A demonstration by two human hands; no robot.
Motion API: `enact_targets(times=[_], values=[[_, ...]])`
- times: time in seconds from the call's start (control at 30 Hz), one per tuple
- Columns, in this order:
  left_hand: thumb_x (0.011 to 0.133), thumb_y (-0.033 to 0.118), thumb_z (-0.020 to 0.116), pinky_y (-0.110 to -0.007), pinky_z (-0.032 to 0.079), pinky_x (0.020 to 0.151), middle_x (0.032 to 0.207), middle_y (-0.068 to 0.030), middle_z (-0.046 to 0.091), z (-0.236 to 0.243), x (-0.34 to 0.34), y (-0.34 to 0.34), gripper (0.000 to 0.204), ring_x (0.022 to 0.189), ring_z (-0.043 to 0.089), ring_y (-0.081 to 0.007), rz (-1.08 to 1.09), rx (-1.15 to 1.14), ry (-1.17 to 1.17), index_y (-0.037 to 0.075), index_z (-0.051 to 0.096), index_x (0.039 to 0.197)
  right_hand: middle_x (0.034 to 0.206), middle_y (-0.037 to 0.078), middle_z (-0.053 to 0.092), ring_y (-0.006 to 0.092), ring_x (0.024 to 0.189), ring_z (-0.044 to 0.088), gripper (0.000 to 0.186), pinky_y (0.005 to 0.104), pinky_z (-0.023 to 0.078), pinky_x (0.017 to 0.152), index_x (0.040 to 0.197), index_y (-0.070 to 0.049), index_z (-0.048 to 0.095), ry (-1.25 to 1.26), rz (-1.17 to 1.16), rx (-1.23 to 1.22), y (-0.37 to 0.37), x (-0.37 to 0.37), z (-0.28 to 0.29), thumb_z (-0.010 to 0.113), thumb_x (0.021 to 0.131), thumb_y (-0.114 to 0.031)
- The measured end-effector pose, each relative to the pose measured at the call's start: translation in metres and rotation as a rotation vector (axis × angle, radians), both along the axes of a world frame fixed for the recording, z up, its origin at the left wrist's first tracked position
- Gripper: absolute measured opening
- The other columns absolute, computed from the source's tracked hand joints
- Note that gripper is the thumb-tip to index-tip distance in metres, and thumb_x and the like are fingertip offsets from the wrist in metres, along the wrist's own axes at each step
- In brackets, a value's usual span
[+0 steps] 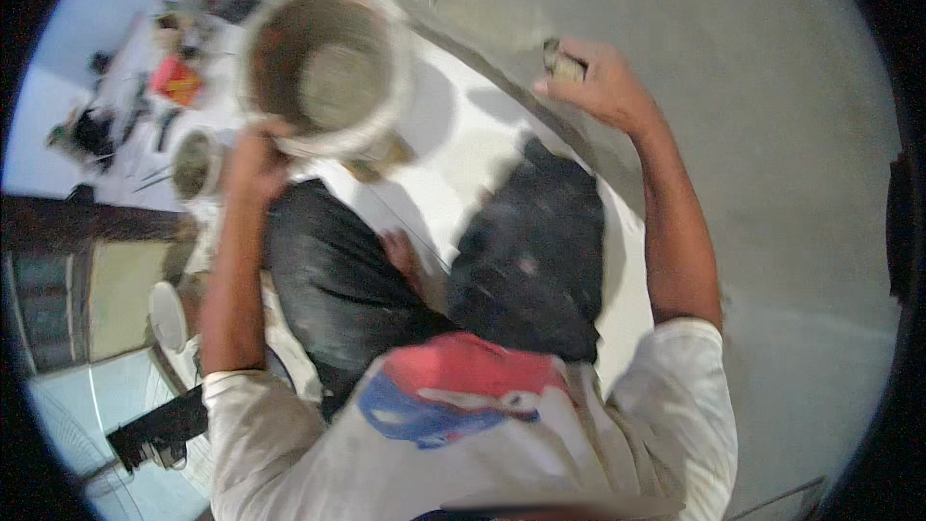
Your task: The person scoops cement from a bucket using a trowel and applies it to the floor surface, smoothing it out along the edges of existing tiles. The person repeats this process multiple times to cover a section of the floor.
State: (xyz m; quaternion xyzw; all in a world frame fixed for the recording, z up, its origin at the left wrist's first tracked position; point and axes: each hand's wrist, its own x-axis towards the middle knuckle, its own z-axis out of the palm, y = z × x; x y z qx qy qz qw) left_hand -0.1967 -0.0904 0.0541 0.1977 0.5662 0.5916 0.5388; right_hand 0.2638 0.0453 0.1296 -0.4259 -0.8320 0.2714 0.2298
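My left hand (262,159) is closed on the near rim of a round, cement-smeared bucket (394,68). The bucket tilts so that its inside shows, with grey wet-looking material (338,87) at the bottom. On the right, my right hand (612,92) is raised beside the grey wall surface (752,116), its fingers and thumb closed round a small pale, greyish lump with a dark edge (567,68). Blur hides its exact kind, and I cannot tell whether it touches the wall.
My dark-clad knees (531,241) are bent over a white floor (439,154). A smaller container (196,164) with greyish contents stands left of the bucket. Farther left lie a red and yellow packet (177,80) and several blurred dark items. A pale round object (168,316) sits by my left forearm.
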Motion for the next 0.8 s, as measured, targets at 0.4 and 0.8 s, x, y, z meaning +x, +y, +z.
enact_targets(times=[0.4, 0.8], values=[[0.095, 0.007, 0.057, -0.046, 0.048, 0.102, 0.103, -0.0083, 0.065, 0.006, -0.056, -0.004, 0.017, 0.104, 0.06, -0.0244, 0.045, -0.102, -0.041, 0.003, 0.058, 0.111, 0.104, 0.022, 0.071, 0.039, 0.097, 0.069, 0.042, 0.0489, 0.054, 0.087, 0.116, -0.005, 0.069, -0.644, -0.629, -0.13, -0.135, 0.259, -0.198, 0.068, 0.091, -0.038], [0.088, 0.0, 0.058, -0.047, 0.043, 0.107, 0.113, -0.013, 0.06, 0.046, -0.092, -0.038, 0.021, 0.11, 0.055, -0.0286, -0.011, -0.017, 0.095, -0.001, 0.057, 0.109, 0.11, 0.024, 0.07, 0.0454, 0.103, 0.066, 0.045, 0.0533, 0.052, 0.09, 0.111, -0.006, 0.069, -0.796, -0.526, -0.325, -0.073, 0.288, -0.31, 0.058, 0.095, -0.047]])
